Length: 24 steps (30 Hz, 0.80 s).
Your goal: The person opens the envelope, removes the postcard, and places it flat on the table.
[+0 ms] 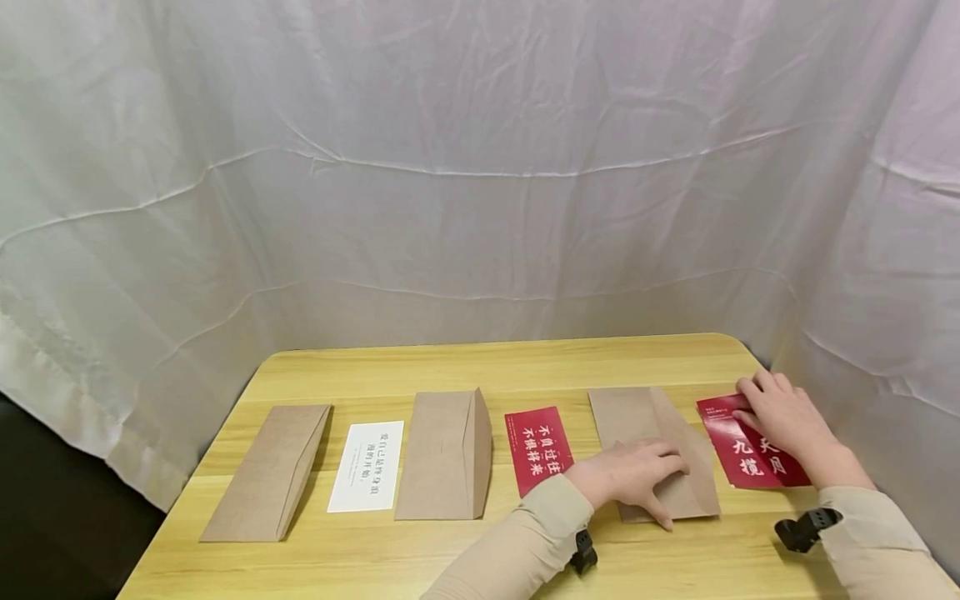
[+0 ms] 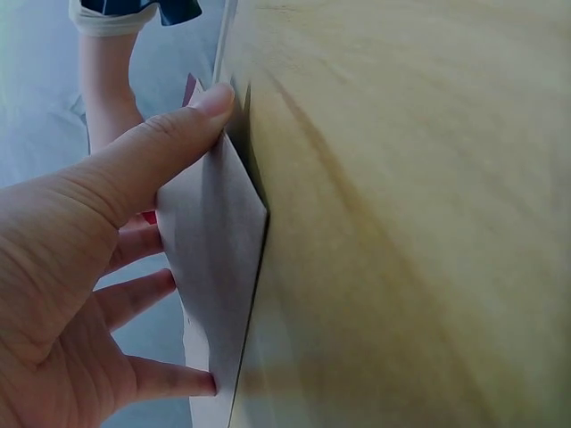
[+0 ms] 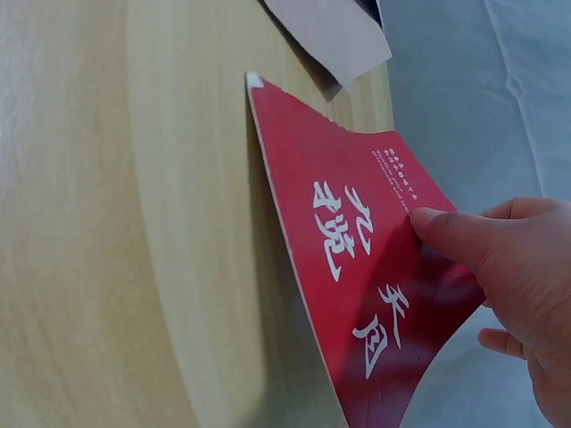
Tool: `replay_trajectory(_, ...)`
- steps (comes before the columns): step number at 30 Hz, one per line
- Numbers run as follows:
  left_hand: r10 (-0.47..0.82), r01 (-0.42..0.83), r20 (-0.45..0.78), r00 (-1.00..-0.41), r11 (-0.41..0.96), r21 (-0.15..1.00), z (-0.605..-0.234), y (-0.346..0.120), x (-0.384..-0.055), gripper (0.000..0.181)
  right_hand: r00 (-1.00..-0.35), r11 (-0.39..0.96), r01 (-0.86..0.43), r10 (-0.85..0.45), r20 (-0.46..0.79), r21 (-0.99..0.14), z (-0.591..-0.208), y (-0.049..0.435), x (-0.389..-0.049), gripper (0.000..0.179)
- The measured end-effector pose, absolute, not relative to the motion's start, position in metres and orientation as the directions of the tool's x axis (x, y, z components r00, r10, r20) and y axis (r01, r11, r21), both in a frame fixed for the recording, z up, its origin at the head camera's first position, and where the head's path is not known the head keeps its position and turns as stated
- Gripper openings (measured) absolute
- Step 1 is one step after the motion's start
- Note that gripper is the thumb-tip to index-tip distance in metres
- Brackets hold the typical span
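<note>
My left hand (image 1: 632,473) lies spread over a brown paper envelope (image 1: 701,479) at the right of the table. In the left wrist view, the thumb (image 2: 174,134) reaches the envelope's near edge and the straight fingers touch its surface. To the right, my right hand (image 1: 789,423) pinches a red card (image 1: 738,450) with white writing by its far right edge. In the right wrist view the thumb lies on the card's (image 3: 312,205) printed face, the other fingers are partly hidden behind it, and the card bends.
Leftward on the wooden table (image 1: 450,367) lie another red card (image 1: 534,450), a brown envelope (image 1: 435,467), a white card (image 1: 367,467) and one more brown envelope (image 1: 258,479). Pale curtains (image 1: 480,167) hang around the table's back and sides.
</note>
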<state>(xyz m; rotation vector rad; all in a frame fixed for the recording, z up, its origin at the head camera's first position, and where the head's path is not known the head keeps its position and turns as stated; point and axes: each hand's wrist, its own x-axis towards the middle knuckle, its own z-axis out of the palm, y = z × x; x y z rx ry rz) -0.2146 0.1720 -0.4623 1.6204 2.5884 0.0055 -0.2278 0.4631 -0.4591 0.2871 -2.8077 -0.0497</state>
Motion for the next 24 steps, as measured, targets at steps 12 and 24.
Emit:
replay_trajectory(12, 0.905, 0.901, -0.086, -0.417, 0.424, 0.090, -0.463, 0.171, -0.218, 0.079, -0.954, 0.986, -0.160, -0.168, 0.247, 0.052, -0.474, 0.471, -0.235, 0.039)
replay_trajectory(24, 0.887, 0.886, -0.124, -0.445, 0.456, 0.085, -0.462, 0.175, -0.216, 0.077, -0.972, 0.988, -0.153, -0.154, 0.179, 0.021, -0.482, 0.474, -0.236, 0.036)
